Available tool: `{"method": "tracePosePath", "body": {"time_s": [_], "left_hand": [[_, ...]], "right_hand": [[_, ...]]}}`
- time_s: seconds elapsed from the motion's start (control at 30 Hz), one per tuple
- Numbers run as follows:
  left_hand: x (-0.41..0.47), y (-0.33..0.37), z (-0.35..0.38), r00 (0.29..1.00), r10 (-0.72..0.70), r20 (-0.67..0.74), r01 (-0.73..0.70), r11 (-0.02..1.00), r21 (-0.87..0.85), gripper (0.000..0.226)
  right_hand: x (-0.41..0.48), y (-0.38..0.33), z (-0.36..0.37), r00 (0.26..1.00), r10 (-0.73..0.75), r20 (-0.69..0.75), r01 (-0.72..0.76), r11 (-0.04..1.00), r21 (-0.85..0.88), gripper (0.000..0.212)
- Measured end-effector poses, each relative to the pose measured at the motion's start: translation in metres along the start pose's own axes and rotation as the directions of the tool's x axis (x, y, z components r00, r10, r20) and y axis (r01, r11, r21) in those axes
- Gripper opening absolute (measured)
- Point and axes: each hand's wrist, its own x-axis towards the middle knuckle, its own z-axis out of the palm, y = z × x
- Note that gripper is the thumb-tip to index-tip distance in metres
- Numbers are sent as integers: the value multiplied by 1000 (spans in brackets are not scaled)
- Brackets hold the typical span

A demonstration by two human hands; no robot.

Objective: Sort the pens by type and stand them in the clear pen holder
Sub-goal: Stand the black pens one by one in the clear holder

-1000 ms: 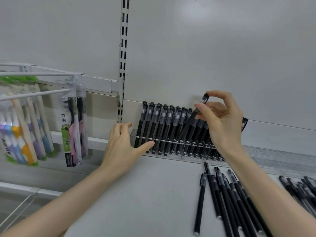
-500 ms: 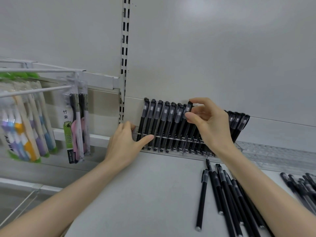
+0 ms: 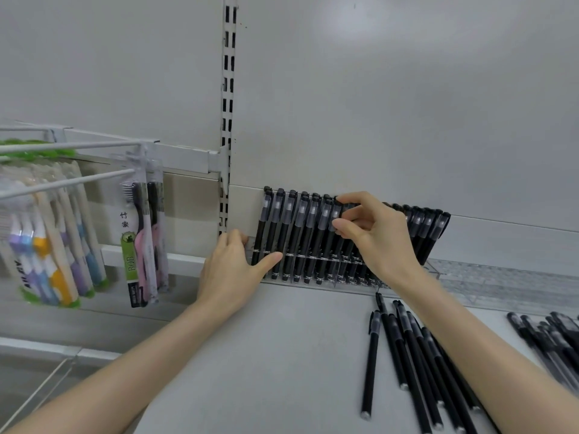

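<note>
A clear pen holder [image 3: 437, 272] stands at the back of the white shelf, against the wall. Several black pens with smoky caps [image 3: 293, 233] stand in it in leaning rows. My left hand [image 3: 233, 270] rests against the holder's left end, thumb on its front, fingers behind its corner. My right hand [image 3: 376, 238] is over the middle of the rows, thumb and fingers pinching the cap of one standing pen. Several loose black pens [image 3: 413, 358] lie on the shelf under my right forearm. A second loose pile of pens [image 3: 551, 336] lies at the right edge.
A slotted metal upright [image 3: 228, 98] runs up the wall left of the holder. Packs of toothbrushes [image 3: 141, 242] hang from white hooks on the left. An unfilled stretch of clear holder [image 3: 504, 283] runs right along the wall. The white shelf [image 3: 282, 355] spreads below.
My right hand has come down from above the rows with a raised pen and now pinches a pen standing among the others. My left hand has slid closer against the holder's left end.
</note>
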Motion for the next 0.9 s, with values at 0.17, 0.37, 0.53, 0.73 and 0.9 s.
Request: {"method": "tracePosePath", "body": {"time_s": [0.17,0.37,0.53,0.73,0.9], "left_hand": [[-3,3,-6,999,9,34,-10,999,39,57],[-29,8,-26,998,59,29,-63,985,163,37],[-63,40,-25,986,78,145,-105,976,189,26],[-122,102,16,971,42,235,-98,968,232,39],[-153,132,40,982,-22,187,-35,953,300,59]], "right_hand": [[-3,-3,0,1000,13,-11,-13,998,-55,29],[-23,-2,-17,997,14,-79,-21,996,-89,11],[-53,10,-47,1000,22,22,-19,989,-149,10],[-86,35,-87,954,24,299,59,962,-267,11],[-105,53,-102,874,12,486,136,954,-267,23]]}}
